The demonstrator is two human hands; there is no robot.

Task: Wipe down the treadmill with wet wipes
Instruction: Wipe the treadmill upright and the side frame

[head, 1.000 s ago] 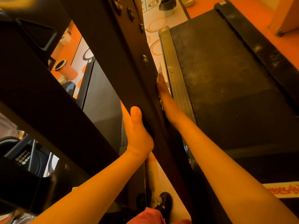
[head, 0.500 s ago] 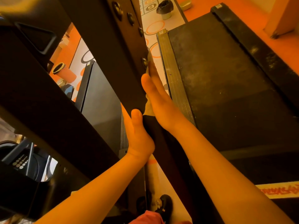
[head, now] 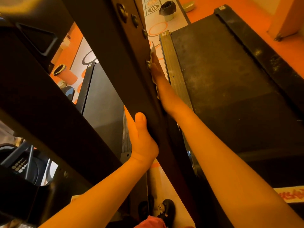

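Note:
The treadmill's dark upright post [head: 118, 63] runs diagonally through the head view, with bolts along its right edge. My right hand [head: 158, 74] lies flat, fingers straight, on the post's right side and presses a pale wet wipe [head: 152, 50] against it. The wipe's edges show above my fingertips and below my palm. Lower on the post, my left hand [head: 143, 142] holds its left edge, thumb on the front face. The black running belt [head: 230, 96] and its metal side rail [head: 174, 68] lie to the right.
A second treadmill deck [head: 102, 99] lies left of the post. A small bin with a black bag [head: 167, 11] stands on the patterned floor ahead. An orange cylinder [head: 65, 74] lies far left. A console keypad [head: 19, 165] is at lower left, and my shoe [head: 166, 209] below.
My right hand has slid the wipe farther up the post's right side, past the lowest bolt. My left hand has kept its hold on the post.

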